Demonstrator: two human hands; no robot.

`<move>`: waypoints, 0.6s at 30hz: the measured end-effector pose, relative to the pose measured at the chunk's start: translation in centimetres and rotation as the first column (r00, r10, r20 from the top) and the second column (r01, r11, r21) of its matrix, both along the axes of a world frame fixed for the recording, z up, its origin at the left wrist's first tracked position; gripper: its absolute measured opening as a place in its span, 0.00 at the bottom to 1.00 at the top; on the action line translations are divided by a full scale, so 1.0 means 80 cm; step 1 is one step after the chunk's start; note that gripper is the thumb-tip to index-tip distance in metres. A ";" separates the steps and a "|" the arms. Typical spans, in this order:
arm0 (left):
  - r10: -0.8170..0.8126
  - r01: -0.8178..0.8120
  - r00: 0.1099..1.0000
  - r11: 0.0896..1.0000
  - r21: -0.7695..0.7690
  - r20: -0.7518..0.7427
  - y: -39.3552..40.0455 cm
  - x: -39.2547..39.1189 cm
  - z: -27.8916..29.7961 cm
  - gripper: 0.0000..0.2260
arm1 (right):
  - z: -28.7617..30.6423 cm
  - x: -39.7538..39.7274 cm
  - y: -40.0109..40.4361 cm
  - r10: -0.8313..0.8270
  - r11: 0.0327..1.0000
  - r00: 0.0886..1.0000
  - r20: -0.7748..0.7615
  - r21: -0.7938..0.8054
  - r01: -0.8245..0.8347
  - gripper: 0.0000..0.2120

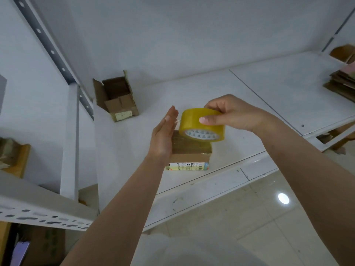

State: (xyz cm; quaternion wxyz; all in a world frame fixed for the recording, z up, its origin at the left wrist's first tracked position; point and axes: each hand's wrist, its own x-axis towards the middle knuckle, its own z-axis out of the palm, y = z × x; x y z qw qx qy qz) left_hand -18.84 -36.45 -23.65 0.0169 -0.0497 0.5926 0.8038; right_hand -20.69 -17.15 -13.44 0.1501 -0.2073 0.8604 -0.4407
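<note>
A small closed cardboard box (192, 150) with a printed label on its near side sits on the white shelf (221, 104). My right hand (232, 114) grips a roll of yellowish packing tape (199, 122) just above the box's top, thumb on the roll's near face. My left hand (165, 134) is flat with straight fingers against the box's left side, fingertips near the tape's loose end. The box's left face is hidden behind that hand.
An open cardboard box (117, 98) stands at the back left of the shelf. Flattened cardboard (343, 81) is stacked at the far right. A perforated metal upright (51, 52) and a shelf rail (38, 212) lie to the left. Tiled floor (259, 217) is below.
</note>
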 end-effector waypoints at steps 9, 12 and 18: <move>0.149 -0.149 0.989 0.983 0.104 0.005 0.000 0.020 0.009 0.19 | -0.010 -0.011 -0.012 -0.137 0.983 0.990 0.022 0.125 0.133 0.21; 0.182 -0.185 0.982 0.977 0.103 0.040 0.001 0.020 0.012 0.18 | -0.002 -0.013 -0.015 -0.124 0.977 0.991 0.053 0.183 0.113 0.25; 0.232 -0.236 0.972 0.951 -0.200 -0.044 -0.025 0.024 0.004 0.18 | -0.011 -0.012 -0.002 -0.131 0.988 0.988 0.083 0.096 0.123 0.24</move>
